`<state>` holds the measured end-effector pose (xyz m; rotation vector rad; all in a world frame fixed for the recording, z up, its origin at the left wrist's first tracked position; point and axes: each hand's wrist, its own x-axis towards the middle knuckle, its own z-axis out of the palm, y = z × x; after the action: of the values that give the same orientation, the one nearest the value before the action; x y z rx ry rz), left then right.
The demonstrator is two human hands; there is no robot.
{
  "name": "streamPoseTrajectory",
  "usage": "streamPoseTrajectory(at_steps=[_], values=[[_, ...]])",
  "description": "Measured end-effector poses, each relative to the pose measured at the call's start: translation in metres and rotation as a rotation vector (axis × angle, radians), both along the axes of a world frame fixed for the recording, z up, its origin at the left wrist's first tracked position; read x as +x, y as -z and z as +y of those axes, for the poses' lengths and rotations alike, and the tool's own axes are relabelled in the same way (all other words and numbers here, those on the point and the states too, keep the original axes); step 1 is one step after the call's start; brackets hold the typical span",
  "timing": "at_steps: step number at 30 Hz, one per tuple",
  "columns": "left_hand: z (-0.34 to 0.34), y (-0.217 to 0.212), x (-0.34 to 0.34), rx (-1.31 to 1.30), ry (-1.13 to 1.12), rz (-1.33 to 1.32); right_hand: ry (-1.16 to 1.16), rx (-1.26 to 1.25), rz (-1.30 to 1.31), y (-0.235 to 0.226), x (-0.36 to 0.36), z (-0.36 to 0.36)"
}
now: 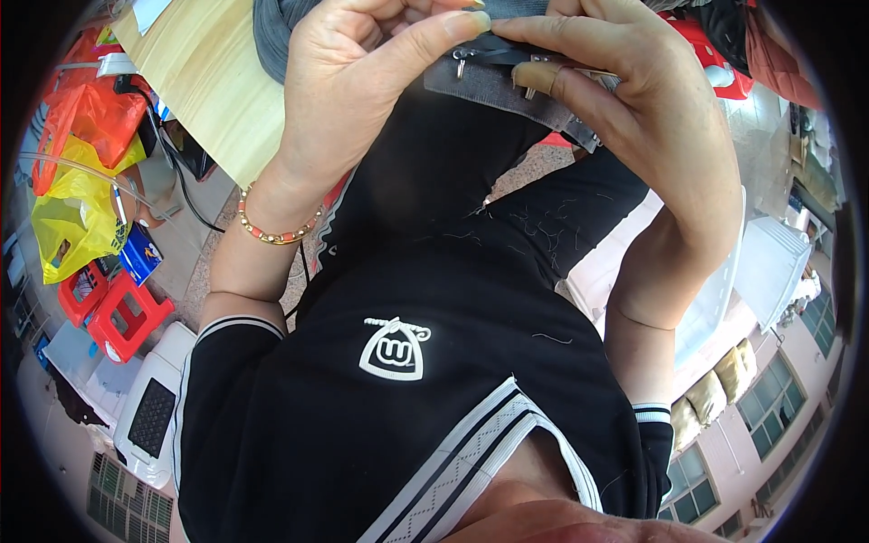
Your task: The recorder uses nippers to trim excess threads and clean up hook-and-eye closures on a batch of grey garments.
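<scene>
My left hand (371,59) is raised at the top of the view, its thumb and forefinger pinched together. Whatever lies in that pinch is too small to make out. The forefinger of my right hand (643,77) reaches to my left thumb tip. A tan wrap covers my right thumb, and a dark strip (493,50) runs between that thumb and forefinger. Small metal hooks (461,65) hang below the strip. Behind them is a grey translucent piece (507,98) above my lap. Dark grey cloth (270,41) is bunched beyond my left hand.
A pale wooden tabletop (204,77) lies at the far left. Left of it are red and yellow plastic bags (77,204), a red plastic stool (131,317) and a dark cable (172,149). A white translucent bin (715,271) stands at right. Loose threads lie on my trousers.
</scene>
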<state>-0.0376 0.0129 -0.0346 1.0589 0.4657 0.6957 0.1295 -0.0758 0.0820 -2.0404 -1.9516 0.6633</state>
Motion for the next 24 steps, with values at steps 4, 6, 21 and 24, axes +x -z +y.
streamPoseTrajectory(at_steps=[4, 6, 21, 24], values=[[-0.001, -0.002, 0.0, -0.03, 0.003, -0.024, -0.011, 0.022, 0.009, 0.002, 0.001, 0.0], [-0.001, -0.003, 0.0, -0.043, 0.011, -0.041, -0.008, 0.025, 0.033, 0.004, 0.002, 0.0], [0.022, 0.027, -0.016, 1.384, -0.02, 0.214, 0.231, 0.519, 0.214, 0.086, 0.036, -0.097], [0.024, 0.026, -0.016, 1.371, -0.013, 0.203, 0.399, 0.495, 0.076, 0.118, 0.024, -0.107]])
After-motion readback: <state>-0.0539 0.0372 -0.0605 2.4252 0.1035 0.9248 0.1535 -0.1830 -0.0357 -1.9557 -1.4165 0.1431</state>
